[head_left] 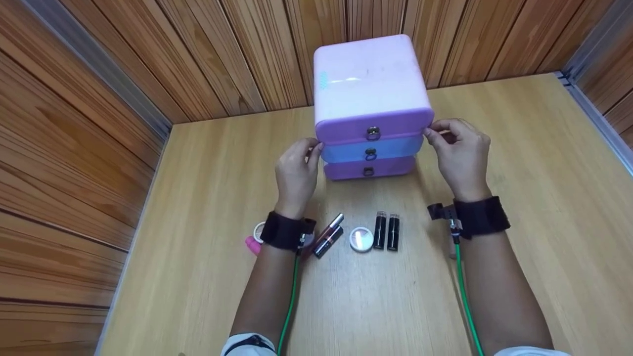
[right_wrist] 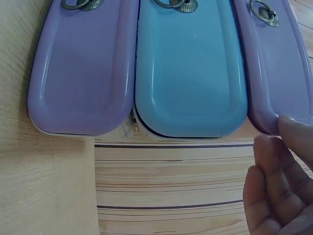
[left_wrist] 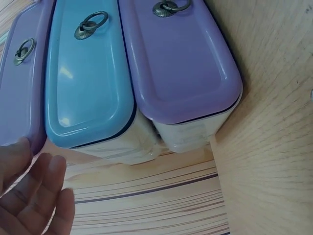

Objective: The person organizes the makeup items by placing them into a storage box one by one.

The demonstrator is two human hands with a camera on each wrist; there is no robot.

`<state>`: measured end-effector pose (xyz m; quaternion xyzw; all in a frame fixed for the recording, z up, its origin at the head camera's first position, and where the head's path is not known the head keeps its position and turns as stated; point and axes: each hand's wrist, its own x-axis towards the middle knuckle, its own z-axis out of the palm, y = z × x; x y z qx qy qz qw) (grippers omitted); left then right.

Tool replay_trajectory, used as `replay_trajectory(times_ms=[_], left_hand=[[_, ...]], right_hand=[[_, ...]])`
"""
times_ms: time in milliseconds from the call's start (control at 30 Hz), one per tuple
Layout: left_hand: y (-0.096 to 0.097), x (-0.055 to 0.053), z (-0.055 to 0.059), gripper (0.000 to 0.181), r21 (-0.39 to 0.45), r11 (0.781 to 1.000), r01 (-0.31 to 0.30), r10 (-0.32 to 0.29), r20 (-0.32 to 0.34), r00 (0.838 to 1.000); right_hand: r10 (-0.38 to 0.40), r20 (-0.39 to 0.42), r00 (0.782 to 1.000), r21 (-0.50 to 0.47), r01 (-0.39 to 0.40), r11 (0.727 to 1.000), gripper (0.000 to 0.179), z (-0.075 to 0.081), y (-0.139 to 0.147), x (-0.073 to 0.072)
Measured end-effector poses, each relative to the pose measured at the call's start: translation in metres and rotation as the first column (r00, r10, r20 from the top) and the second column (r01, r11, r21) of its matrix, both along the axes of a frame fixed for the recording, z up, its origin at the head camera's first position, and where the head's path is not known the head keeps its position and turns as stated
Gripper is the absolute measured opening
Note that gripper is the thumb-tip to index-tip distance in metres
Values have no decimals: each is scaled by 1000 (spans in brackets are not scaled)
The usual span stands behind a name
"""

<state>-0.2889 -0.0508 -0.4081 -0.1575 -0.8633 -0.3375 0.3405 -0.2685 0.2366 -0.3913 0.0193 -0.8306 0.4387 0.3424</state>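
A small three-drawer organizer with a pale pink top stands towards the back of the table. Its fronts run from a purple top drawer through a blue middle drawer to a purple bottom drawer, each with a metal ring pull. At the left end of the top drawer, my left hand pinches the front's lower corner, thumb on its face. My right hand pinches the opposite corner the same way. In the right wrist view, the thumb presses the purple front, fingers curled behind its edge.
Before the organizer lie two black lipstick tubes, a round white compact, a slim silver-capped tube and a black tube. A pink item is partly hidden by my left wrist. Wood-panelled walls border the table.
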Motion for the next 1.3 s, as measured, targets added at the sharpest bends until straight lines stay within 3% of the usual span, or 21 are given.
replay_trajectory(times_ms=[467, 633, 800, 933, 1100, 1300], left_hand=[[0, -3, -3, 18, 8, 1000, -20, 20, -6, 1000], [1, -3, -4, 19, -2, 999, -34, 34, 48, 998], [0, -2, -6, 23, -17, 996, -86, 87, 120, 989], [-2, -2, -5, 29, -30, 993, -116, 119, 136, 984], [-3, -2, -5, 31, -42, 996, -75, 79, 116, 990], [-2, -2, -11, 29, -23, 1000, -21, 23, 82, 996]], right_hand=[[69, -27, 997, 50, -68, 996, 13, 0, -5, -1], [80, -28, 996, 64, -78, 995, 13, -1, -6, -1], [80, -31, 996, 74, -78, 994, 13, -3, -5, -1], [80, -65, 995, 61, -76, 995, 15, -2, -6, 0], [112, -83, 990, 76, -106, 991, 20, 0, -8, 1], [178, -33, 983, 111, -173, 979, 16, -8, -11, 1]])
